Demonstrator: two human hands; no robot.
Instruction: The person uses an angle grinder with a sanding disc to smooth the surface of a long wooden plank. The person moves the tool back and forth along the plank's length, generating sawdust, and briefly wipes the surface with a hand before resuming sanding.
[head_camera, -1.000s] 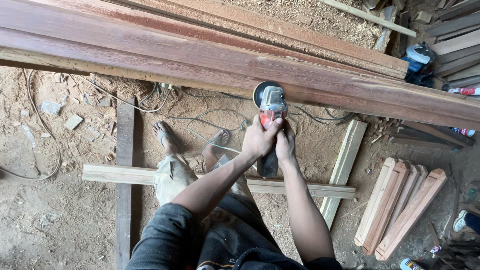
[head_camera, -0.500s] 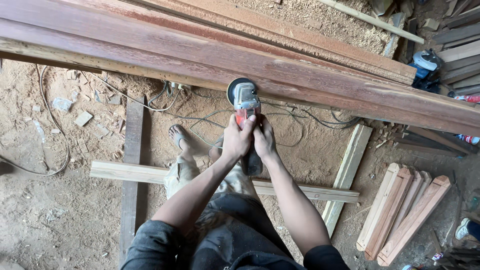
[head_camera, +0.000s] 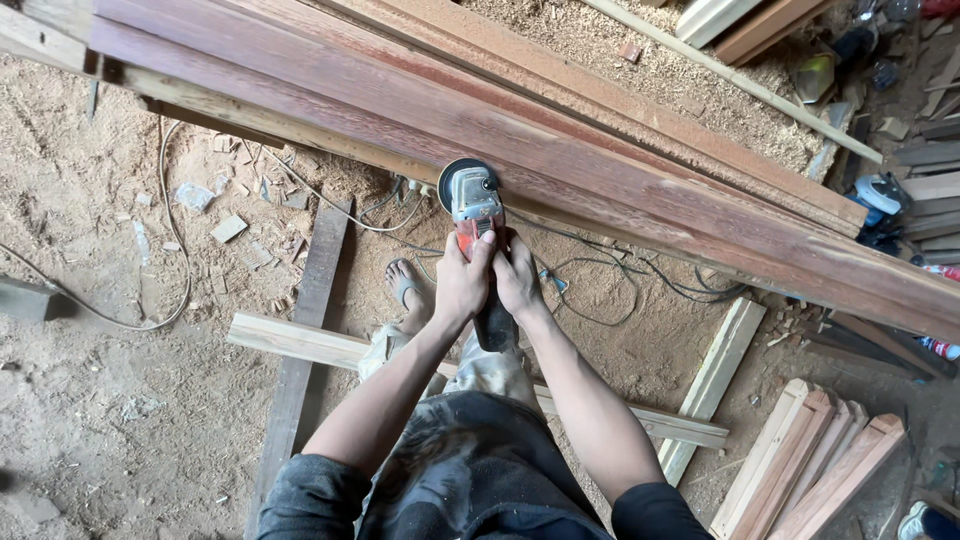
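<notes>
Head view, looking down. The left hand (head_camera: 463, 283) and the right hand (head_camera: 518, 280) are both clamped around the body of a grey-and-red angle grinder (head_camera: 474, 215), side by side and touching, with the fingers wrapped over the red part of the housing. The grinder points away from the person; its round disc guard meets the near edge of a long reddish wooden beam (head_camera: 560, 170), which runs slantwise from upper left to right across the view. A second, narrower plank (head_camera: 640, 120) lies along the far side of the beam. Below the hands, a bare foot in a sandal (head_camera: 404, 285) stands on a sawdust-covered dirt floor (head_camera: 90, 400). Thin cables (head_camera: 600, 285) trail over the floor beneath the beam. A pale wooden batten (head_camera: 300, 342) lies across the floor under the forearms, crossing a dark board (head_camera: 305, 330). A stack of short reddish boards (head_camera: 820, 465) rests at lower right, well apart from the hands.
</notes>
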